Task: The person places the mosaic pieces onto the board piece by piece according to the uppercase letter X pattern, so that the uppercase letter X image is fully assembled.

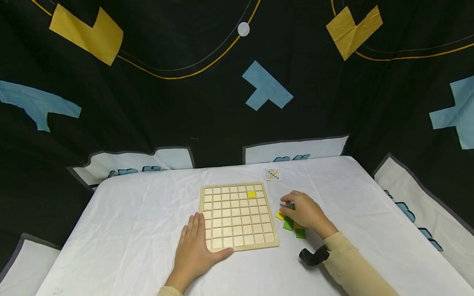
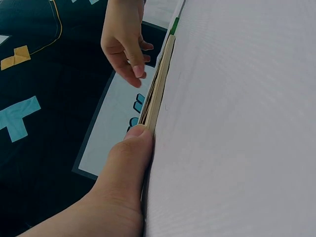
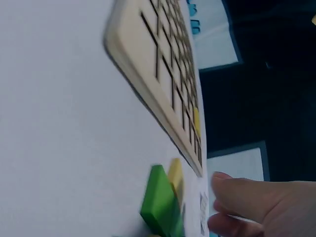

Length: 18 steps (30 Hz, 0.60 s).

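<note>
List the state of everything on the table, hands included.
Board: flat, bare squares showing
Yellow tile: set in a square near the board's far right corner
Loose tiles: bunched right of the board, partly hidden
Card: flat, printed grid up
Left hand: against the board's near left corner
Right hand: above the loose tiles, no tile visible between fingertips

the gridded board [image 1: 237, 220] is pale tan, with one yellow square [image 1: 251, 194]. loose tiles [image 1: 288, 223] are green and yellow, the cloth [image 1: 133, 238] white, the curtain [image 1: 166, 111] mostly black.
</note>
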{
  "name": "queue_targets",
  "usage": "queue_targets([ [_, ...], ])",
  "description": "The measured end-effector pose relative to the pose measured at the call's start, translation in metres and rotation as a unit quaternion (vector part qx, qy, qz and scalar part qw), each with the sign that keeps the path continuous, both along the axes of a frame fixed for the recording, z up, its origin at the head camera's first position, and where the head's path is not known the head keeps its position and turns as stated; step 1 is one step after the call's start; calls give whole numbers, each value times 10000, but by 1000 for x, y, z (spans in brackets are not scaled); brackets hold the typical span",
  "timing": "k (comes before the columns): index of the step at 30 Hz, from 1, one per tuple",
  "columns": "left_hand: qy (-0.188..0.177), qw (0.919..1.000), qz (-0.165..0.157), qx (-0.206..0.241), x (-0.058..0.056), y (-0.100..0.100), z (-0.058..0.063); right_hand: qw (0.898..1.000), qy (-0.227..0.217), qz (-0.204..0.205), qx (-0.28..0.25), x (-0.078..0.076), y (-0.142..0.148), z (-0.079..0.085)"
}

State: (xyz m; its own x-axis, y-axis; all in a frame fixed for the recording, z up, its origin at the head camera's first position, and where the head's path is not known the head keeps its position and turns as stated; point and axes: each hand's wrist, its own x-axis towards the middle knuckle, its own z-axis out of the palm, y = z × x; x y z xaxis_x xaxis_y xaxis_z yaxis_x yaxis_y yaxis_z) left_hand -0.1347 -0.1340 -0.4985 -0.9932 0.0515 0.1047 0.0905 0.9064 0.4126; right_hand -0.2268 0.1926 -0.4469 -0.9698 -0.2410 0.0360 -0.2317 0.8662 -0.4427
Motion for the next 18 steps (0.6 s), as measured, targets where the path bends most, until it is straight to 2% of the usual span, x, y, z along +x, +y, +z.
queue_targets([
  [5,-26,10000,-8,69,1,0,1,9978,11,164,644,7,-8,-2],
  [9,-45,9999,-14,116,1,0,2,9954,65,140,945,10,-11,-3],
  [12,-27,9999,-8,129,1,0,3,9962,54,100,869,10,-13,-4],
  [18,-11,9999,-20,142,2,-1,3,9988,-237,-80,415,5,-16,-6],
])
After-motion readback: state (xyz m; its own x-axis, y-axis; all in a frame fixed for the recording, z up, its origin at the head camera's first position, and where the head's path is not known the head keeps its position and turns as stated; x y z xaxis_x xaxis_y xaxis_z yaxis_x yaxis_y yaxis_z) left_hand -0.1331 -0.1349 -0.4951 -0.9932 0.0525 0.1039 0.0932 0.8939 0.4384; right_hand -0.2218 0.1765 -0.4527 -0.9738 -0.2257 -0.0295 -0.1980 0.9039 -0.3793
